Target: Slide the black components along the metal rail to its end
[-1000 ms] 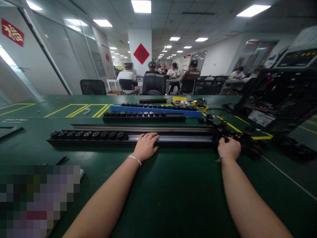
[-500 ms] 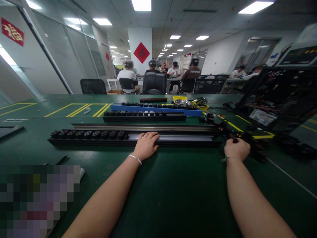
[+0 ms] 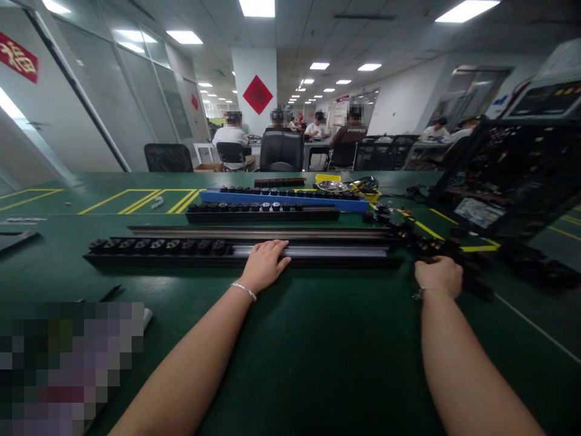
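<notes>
A long black channel (image 3: 145,261) lies across the green table in front of me. Several round black parts (image 3: 172,244) sit in a row in its left half, and a pale strip (image 3: 336,251) shows along its right half. My left hand (image 3: 265,263) rests over the channel just right of that row, fingers stretched out and thumb apart. At the channel's right end, my right hand (image 3: 439,275) is closed at the edge of a pile of small black parts (image 3: 429,245). Its fingertips are turned away, so what they hold is hidden.
Behind lie another dark rail (image 3: 263,231), a shorter black channel (image 3: 263,216) and a blue channel (image 3: 285,198) with black parts. Farther back are a metal dish (image 3: 331,186) and a yellow tray (image 3: 327,178). A black-framed rack (image 3: 481,175) stands right. People sit beyond.
My right hand has shifted slightly right and down beside the pile, and its fingertips are now less visible. My left hand stays on the channel. The whole view has moved a little.
</notes>
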Demonstrator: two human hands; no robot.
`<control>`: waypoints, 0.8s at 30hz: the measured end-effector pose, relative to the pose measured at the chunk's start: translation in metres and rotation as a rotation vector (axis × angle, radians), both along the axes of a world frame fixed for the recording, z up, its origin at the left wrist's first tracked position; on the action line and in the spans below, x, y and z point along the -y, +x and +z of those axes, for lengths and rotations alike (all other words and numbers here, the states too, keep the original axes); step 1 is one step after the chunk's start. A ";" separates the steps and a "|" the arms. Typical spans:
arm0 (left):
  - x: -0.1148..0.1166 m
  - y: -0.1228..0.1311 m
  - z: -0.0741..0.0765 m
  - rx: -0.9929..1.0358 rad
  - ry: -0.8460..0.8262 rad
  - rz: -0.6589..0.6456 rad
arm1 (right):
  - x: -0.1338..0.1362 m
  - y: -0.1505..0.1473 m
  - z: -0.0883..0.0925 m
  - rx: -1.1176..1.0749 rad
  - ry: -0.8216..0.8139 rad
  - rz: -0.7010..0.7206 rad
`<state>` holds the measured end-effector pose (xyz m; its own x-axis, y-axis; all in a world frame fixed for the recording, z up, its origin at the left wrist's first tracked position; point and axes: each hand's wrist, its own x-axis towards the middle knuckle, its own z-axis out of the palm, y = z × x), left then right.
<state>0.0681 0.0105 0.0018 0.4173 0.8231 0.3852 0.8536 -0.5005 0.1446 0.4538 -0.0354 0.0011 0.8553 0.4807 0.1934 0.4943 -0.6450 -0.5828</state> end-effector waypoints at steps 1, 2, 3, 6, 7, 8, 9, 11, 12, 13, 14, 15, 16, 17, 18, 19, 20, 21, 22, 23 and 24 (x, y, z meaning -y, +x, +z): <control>-0.001 -0.001 0.003 0.013 -0.006 0.023 | 0.000 0.002 -0.001 0.012 -0.005 -0.003; -0.002 -0.003 0.006 0.022 -0.007 0.048 | 0.001 0.004 -0.001 0.021 -0.014 -0.007; -0.003 -0.006 0.010 0.021 -0.003 0.072 | 0.001 0.005 -0.002 0.024 -0.026 -0.011; -0.008 -0.023 0.024 -0.008 0.040 0.161 | -0.001 0.008 -0.004 0.002 -0.068 -0.023; -0.010 -0.030 0.029 -0.038 0.043 0.197 | -0.002 0.008 -0.005 -0.008 -0.077 -0.028; -0.011 -0.039 0.033 -0.069 0.040 0.245 | -0.003 0.008 -0.005 -0.012 -0.080 -0.037; -0.012 -0.048 0.037 -0.099 0.025 0.315 | -0.003 0.007 -0.005 -0.006 -0.074 -0.052; -0.014 -0.067 0.043 -0.150 -0.041 0.461 | -0.005 0.002 -0.005 0.045 -0.025 -0.093; -0.014 -0.075 0.045 -0.169 -0.078 0.513 | -0.006 -0.001 -0.005 0.094 0.018 -0.110; -0.015 -0.083 0.047 -0.178 -0.112 0.556 | -0.007 -0.005 -0.004 0.158 0.071 -0.115; -0.015 -0.089 0.047 -0.184 -0.141 0.579 | -0.009 -0.010 -0.003 0.232 0.128 -0.100; -0.015 -0.094 0.047 -0.181 -0.167 0.597 | -0.011 -0.016 -0.002 0.305 0.182 -0.048; -0.015 -0.097 0.047 -0.184 -0.191 0.601 | -0.013 -0.023 -0.002 0.371 0.225 0.043; -0.015 -0.098 0.047 -0.191 -0.208 0.596 | -0.016 -0.031 -0.001 0.422 0.254 0.170; -0.015 -0.098 0.048 -0.197 -0.218 0.594 | -0.019 -0.040 -0.001 0.458 0.280 0.285; -0.014 -0.098 0.048 -0.204 -0.223 0.594 | -0.022 -0.049 -0.002 0.483 0.289 0.397; -0.013 -0.097 0.048 -0.210 -0.225 0.597 | -0.025 -0.058 -0.003 0.502 0.291 0.505; -0.013 -0.096 0.048 -0.214 -0.226 0.604 | -0.027 -0.067 -0.005 0.513 0.280 0.615; -0.012 -0.096 0.049 -0.216 -0.227 0.609 | -0.030 -0.076 -0.008 0.520 0.258 0.715; -0.012 -0.096 0.049 -0.215 -0.229 0.612 | -0.031 -0.083 -0.010 0.520 0.231 0.791; -0.011 -0.096 0.049 -0.211 -0.229 0.613 | -0.032 -0.088 -0.013 0.523 0.187 0.852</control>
<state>-0.0274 0.0218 0.0507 -0.1027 0.9856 0.1346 0.9944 0.1050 -0.0108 0.3660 -0.0033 -0.0119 0.0288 0.8146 0.5793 0.9687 0.1202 -0.2172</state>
